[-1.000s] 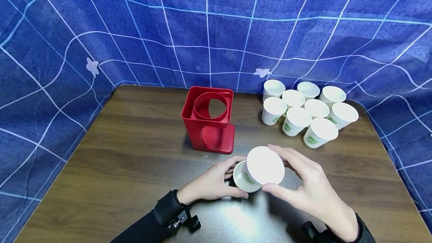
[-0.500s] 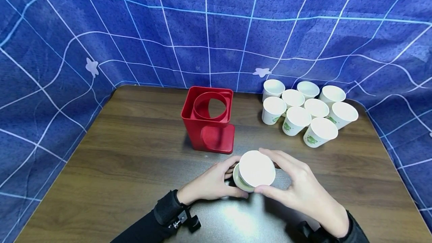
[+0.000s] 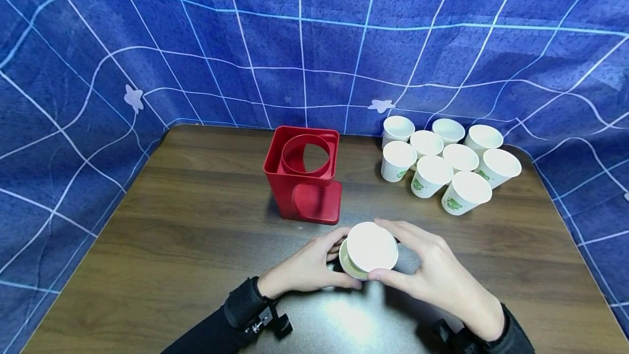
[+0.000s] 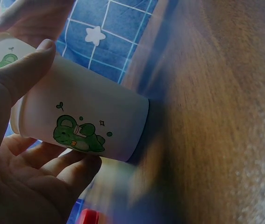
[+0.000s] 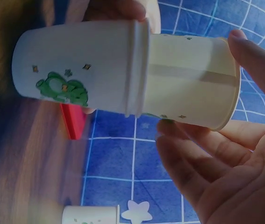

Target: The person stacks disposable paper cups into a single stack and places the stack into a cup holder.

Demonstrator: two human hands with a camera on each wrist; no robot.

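Gripping the lower cup (image 5: pixel 78 63) with the left hand (image 3: pixel 312 267). Pinching the upper cup (image 3: pixel 372 247), partway inside the lower, by the rim with the right hand (image 3: pixel 439 269). Holding both near the red holder (image 3: pixel 292 190), apart from the other cups (image 3: pixel 434 173).

Head view above, wrist views close
The head camera faces forward and down across the counter (image 3: pixel 196 190); both wrist cameras, turned sideways, look closely at the nested cups (image 3: pixel 372 247), which all three views share.
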